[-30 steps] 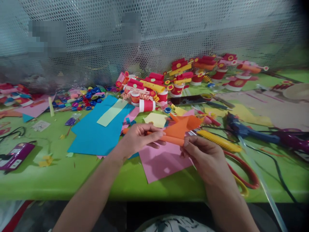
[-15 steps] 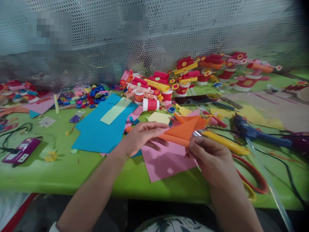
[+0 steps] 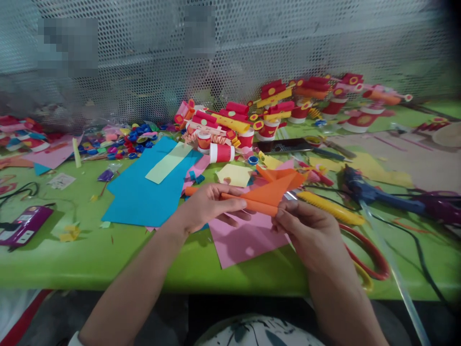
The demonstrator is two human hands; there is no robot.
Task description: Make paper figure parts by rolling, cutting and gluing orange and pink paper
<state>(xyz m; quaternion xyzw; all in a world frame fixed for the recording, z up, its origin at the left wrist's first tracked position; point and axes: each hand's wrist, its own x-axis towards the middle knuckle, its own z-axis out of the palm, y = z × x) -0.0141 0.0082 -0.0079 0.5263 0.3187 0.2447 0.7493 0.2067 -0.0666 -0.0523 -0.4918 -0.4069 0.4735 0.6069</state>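
Both hands hold a sheet of orange paper (image 3: 268,192), its near edge rolled into a narrow tube. My left hand (image 3: 212,206) is closed on the left part of the roll, thumb on top and fingers beneath. At the right end, my right hand (image 3: 302,223) pinches the roll between thumb and fingers. The loose part of the sheet rises in a folded flap behind the roll. Below the hands lies a pink sheet (image 3: 234,245) on the green table. An orange tube end (image 3: 190,191) shows just left of my left hand.
Blue sheets (image 3: 140,192) with a pale green strip (image 3: 169,163) lie left. Red-and-white paper cups (image 3: 222,153) and paper models stand behind. Scissors with red-orange handles (image 3: 378,259), a yellow cutter (image 3: 331,207) and a blue glue gun (image 3: 378,194) with its cord lie right. A purple box (image 3: 27,226) sits far left.
My left thumb and fingers have closed onto the orange roll, where the hand was looser before. The right hand keeps its pinch. The whole view has shifted slightly.
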